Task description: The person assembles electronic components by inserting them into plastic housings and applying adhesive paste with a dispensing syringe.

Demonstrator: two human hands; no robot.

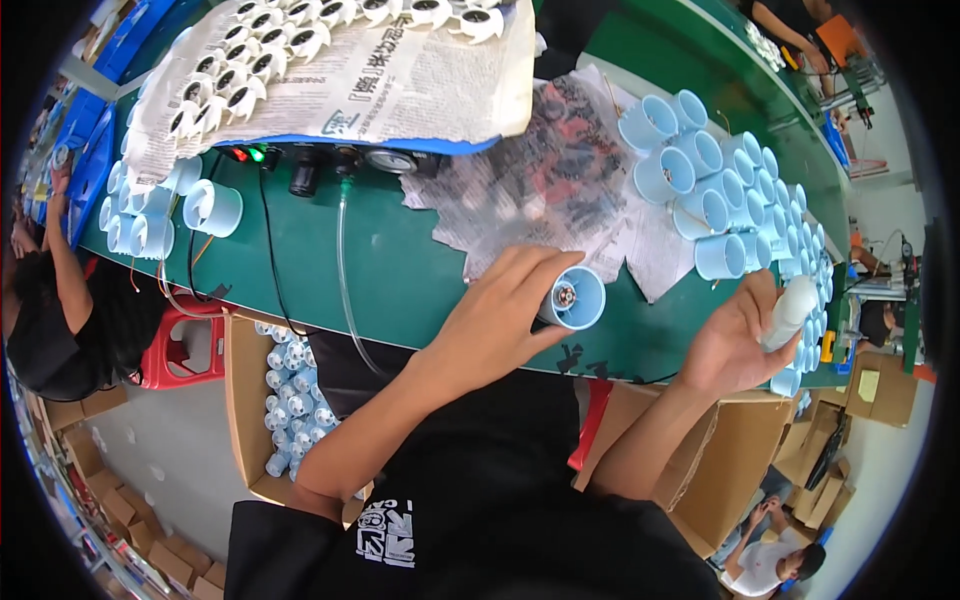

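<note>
My left hand point(500, 312) is closed round a light-blue plastic cup point(582, 312) near the front edge of the green table. The cup's open end is turned up, and a small round part with copper-coloured bits shows at its bottom. To the right, my right hand point(735, 335) grips a whitish, translucent bottle with a rounded end point(793, 308). The hand hides its other end. Just beyond it, several similar light-blue cups point(703, 212) stand packed in rows. My two hands are well apart.
Newspaper point(610, 235) lies on the green table point(290, 290). A paper-covered stand point(430, 90) bears white fan wheels, with a gauge point(390, 160) below. More cups point(212, 208) stand left. A carton point(250, 400) of blue-white parts is below; a person point(85, 300) sits left.
</note>
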